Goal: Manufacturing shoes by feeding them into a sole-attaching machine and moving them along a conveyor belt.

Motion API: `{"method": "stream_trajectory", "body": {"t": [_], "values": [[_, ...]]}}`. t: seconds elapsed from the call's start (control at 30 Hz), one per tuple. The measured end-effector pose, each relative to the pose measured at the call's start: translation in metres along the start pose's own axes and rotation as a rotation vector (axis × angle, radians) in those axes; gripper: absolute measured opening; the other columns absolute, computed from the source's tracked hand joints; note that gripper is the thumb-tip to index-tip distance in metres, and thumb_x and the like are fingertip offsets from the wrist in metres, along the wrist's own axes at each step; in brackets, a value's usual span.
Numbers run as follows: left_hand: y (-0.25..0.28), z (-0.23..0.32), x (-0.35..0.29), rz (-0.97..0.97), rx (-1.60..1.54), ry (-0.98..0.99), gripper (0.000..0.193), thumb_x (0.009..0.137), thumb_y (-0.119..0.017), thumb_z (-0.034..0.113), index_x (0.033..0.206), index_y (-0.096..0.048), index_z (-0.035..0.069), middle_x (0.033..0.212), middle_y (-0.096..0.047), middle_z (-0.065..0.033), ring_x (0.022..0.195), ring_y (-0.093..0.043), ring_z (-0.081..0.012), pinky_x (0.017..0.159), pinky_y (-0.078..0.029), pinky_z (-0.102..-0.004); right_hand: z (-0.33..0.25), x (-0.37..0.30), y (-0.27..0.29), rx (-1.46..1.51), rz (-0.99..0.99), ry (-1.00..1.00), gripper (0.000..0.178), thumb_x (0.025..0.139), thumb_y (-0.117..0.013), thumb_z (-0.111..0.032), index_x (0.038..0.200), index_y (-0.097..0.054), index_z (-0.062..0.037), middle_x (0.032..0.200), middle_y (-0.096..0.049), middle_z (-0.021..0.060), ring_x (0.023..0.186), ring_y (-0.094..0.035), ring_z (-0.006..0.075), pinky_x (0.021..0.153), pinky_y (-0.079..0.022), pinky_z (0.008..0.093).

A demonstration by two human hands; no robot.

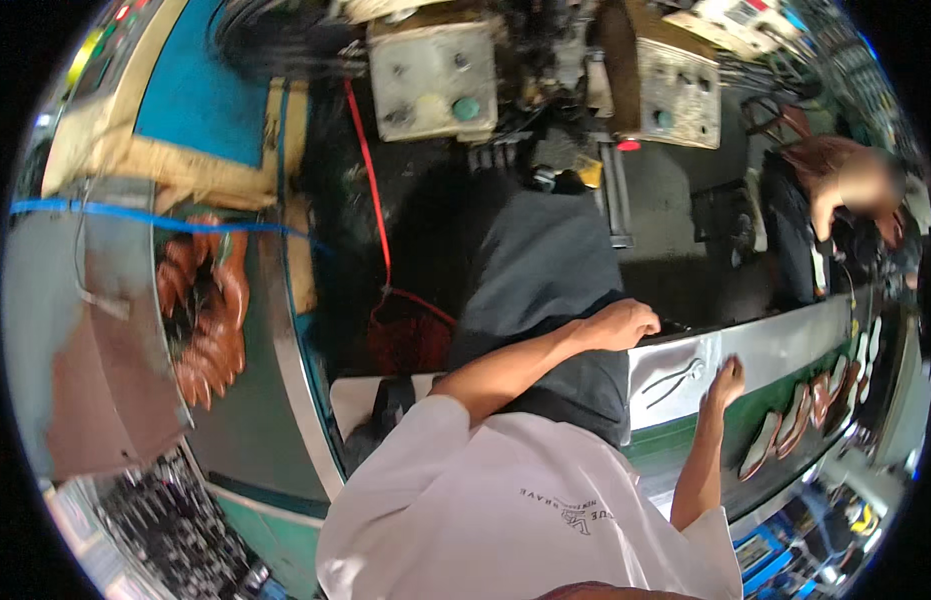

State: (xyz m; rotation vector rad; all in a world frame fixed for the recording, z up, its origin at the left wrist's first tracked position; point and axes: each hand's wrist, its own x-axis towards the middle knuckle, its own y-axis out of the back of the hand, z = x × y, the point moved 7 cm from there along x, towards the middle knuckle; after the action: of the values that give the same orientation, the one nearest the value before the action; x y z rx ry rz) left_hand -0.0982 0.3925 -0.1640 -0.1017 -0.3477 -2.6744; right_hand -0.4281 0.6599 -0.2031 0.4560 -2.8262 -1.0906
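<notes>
My left hand is in front of my dark trousers, beside the near end of a metal-edged bench. Its fingers are curled, and whatever may be inside them is hidden. To its right, my right hand is over the bench with its fingertips drawn together; I cannot make out anything in them. Between the two hands a pair of pincers lies on a pale sheet, its jaws toward my right hand and touched by neither hand. Beyond my right hand, several brown and white shoe parts stand in a row on the green belt.
On the left, brown shoes fill a rack beside a grey panel. A blue hose crosses above them, and a red cord hangs farther in. Two control boxes stand ahead. A co-worker bends over at the far right.
</notes>
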Motion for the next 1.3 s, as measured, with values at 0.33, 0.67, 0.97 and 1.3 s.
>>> {"method": "stream_trajectory", "body": {"t": [0.33,0.67,0.97,1.3], "values": [[0.028,-0.001,-0.005,0.091,-0.374,0.261,0.021,0.087,-0.055,-0.005,0.085,-0.076,-0.001,0.076,-0.076,-0.0123,0.074,-0.075,-0.0228,0.069,-0.057,-0.0399,-0.292,-0.09,-0.289,0.064,-0.859,0.358,0.044,0.107,-0.071,-0.025,0.136,-0.073,0.0077,0.121,-0.08,0.0156,0.112,-0.073,0.022,0.102,-0.055,0.0335],[0.078,0.034,-0.05,-0.201,-0.378,0.148,0.027,0.099,-0.069,0.009,0.12,-0.075,-0.007,0.105,-0.083,-0.0177,0.096,-0.081,-0.0246,0.088,-0.062,-0.0393,-0.279,-0.16,-0.332,-0.285,-1.003,0.732,0.093,0.106,-0.074,-0.044,0.176,-0.026,-0.0062,0.164,-0.047,0.0363,0.147,-0.051,0.0552,0.122,-0.044,0.0508],[0.345,0.069,-0.033,0.758,-0.154,0.178,0.035,0.113,-0.062,0.022,0.132,-0.074,-0.005,0.117,-0.082,-0.0133,0.112,-0.076,-0.0198,0.108,-0.056,-0.0361,-0.315,-0.209,-0.323,-0.604,-0.752,0.565,0.103,0.101,-0.07,-0.056,0.178,-0.017,-0.0132,0.164,-0.039,0.0347,0.144,-0.05,0.0532,0.118,-0.045,0.0621],[0.435,0.057,0.143,0.634,-0.864,0.268,0.067,0.114,-0.062,0.049,0.163,-0.047,0.005,0.159,-0.06,-0.0144,0.142,-0.06,-0.0297,0.123,-0.047,-0.0493,-0.311,-0.193,-0.316,-0.52,-0.709,0.516,0.099,0.101,-0.071,-0.053,0.177,-0.021,-0.0121,0.162,-0.041,0.0336,0.145,-0.047,0.0519,0.119,-0.042,0.061]]}}
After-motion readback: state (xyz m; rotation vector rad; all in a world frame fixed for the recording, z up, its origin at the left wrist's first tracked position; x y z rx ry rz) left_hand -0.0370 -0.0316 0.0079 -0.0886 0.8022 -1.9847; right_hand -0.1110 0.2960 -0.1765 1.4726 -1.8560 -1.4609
